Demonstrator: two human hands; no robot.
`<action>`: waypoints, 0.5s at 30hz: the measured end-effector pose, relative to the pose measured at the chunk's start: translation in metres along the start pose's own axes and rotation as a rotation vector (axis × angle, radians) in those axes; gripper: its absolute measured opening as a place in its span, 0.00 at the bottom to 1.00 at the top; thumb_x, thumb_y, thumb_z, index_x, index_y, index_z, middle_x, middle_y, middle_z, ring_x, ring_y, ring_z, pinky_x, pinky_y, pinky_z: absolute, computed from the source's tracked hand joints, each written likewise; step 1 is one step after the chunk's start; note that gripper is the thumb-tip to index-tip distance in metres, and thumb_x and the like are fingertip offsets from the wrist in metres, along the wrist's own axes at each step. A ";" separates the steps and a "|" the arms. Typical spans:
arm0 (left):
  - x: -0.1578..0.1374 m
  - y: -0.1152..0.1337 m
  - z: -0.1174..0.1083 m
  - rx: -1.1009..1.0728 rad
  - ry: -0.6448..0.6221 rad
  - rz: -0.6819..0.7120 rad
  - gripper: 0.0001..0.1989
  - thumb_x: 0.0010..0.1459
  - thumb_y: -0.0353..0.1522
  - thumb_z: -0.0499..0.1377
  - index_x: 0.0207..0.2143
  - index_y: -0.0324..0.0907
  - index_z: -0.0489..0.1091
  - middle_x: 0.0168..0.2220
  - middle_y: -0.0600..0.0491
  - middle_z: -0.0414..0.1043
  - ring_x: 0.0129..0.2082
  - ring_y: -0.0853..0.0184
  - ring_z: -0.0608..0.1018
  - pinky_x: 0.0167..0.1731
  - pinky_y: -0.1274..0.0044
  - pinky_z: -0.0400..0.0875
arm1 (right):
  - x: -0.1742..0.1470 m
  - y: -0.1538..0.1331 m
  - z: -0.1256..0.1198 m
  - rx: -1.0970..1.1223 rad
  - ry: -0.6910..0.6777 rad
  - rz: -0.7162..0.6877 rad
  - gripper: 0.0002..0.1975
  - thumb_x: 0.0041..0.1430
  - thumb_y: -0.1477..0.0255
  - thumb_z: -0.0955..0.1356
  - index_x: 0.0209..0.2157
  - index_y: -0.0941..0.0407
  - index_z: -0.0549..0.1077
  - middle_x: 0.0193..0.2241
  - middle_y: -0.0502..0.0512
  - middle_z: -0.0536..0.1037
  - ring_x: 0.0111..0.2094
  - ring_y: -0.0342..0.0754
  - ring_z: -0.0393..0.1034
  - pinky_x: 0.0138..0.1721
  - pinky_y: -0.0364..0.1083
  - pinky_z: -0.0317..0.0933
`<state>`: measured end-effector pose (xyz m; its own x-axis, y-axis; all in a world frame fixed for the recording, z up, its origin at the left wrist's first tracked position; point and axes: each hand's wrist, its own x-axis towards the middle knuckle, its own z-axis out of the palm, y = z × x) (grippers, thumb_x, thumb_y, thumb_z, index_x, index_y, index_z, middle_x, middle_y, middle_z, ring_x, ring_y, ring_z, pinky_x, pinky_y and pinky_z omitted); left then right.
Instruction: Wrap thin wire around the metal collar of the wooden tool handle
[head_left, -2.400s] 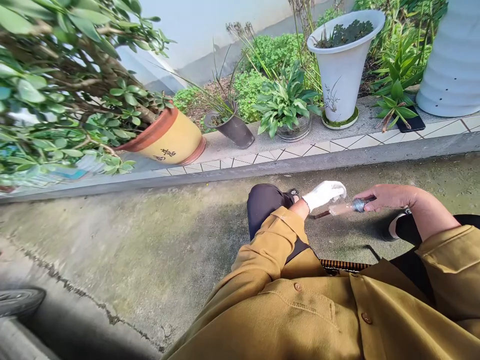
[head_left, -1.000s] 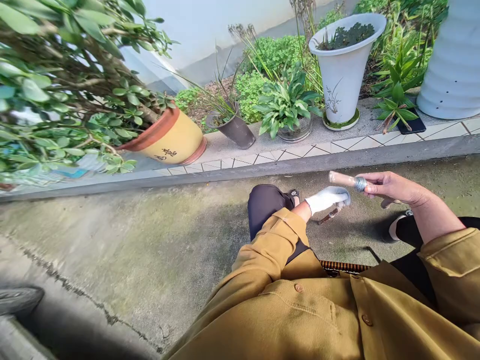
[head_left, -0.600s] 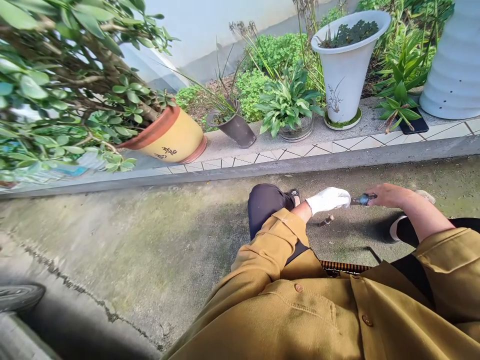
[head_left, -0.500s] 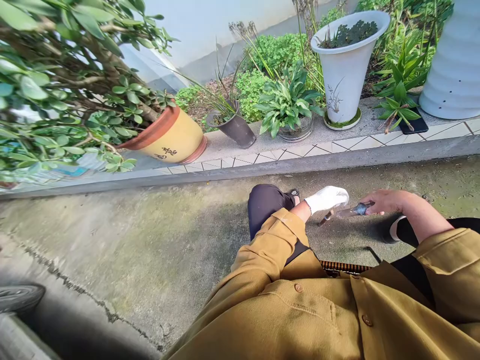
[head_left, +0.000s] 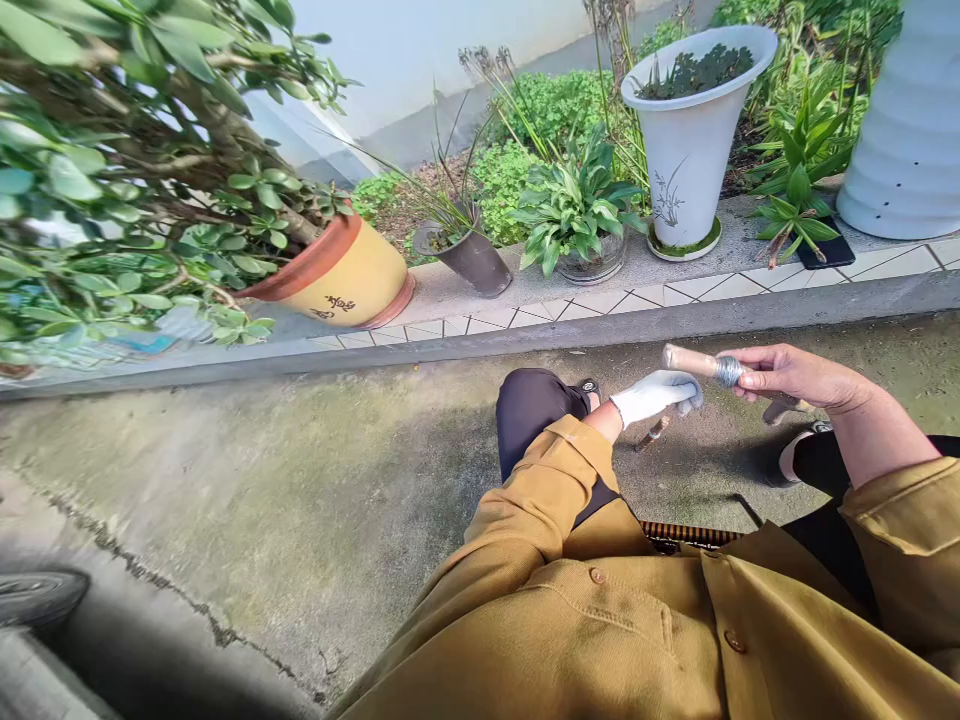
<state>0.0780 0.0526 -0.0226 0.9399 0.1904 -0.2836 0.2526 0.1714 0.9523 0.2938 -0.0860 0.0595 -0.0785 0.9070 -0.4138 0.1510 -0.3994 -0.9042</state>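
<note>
My left hand, in a white glove with greyish fingertips, is low in front of my knee. Its fingers curl inward, and whatever they may hold is hidden. Just below it is a short brown stick-like piece; whether it touches the glove I cannot tell. My bare right hand grips a short wooden stick with silvery wire wound round it. The stick's blunt end points left, above the gloved fingers. Under my right wrist shows a grey-brown piece, too unclear to name.
A low tiled ledge runs across in front, bearing a yellow pot, a dark tilted pot, a white tall pot and a phone-like black slab. Cracked concrete ground spreads to the left.
My right hand has risen with the wire-wound stick, whose free end has swung up and is now sharp instead of blurred. My left hand has barely moved; its fingertips look more curled.
</note>
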 end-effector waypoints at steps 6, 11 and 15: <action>-0.003 -0.005 0.008 0.044 -0.176 -0.136 0.11 0.64 0.38 0.59 0.35 0.38 0.73 0.24 0.56 0.68 0.24 0.74 0.69 0.27 0.81 0.64 | 0.022 0.025 -0.009 0.105 0.401 -0.070 0.31 0.52 0.49 0.73 0.55 0.47 0.78 0.31 0.55 0.79 0.31 0.54 0.72 0.33 0.53 0.71; -0.009 0.007 0.011 0.160 -0.140 -0.117 0.12 0.62 0.38 0.62 0.32 0.37 0.75 0.23 0.55 0.69 0.22 0.74 0.67 0.26 0.80 0.63 | 0.039 0.045 -0.013 -0.744 0.354 0.219 0.22 0.56 0.56 0.69 0.49 0.50 0.81 0.32 0.60 0.82 0.33 0.59 0.74 0.34 0.52 0.64; -0.012 0.016 0.011 0.221 -0.070 -0.094 0.08 0.59 0.32 0.62 0.29 0.37 0.75 0.24 0.55 0.71 0.23 0.75 0.67 0.27 0.80 0.62 | 0.036 0.039 0.002 -0.864 -0.060 0.283 0.16 0.54 0.64 0.70 0.42 0.51 0.83 0.31 0.59 0.82 0.34 0.59 0.75 0.35 0.51 0.62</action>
<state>0.0730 0.0428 -0.0030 0.9214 0.1151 -0.3713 0.3770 -0.0323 0.9256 0.2952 -0.0692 0.0091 0.0263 0.7725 -0.6344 0.8564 -0.3448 -0.3844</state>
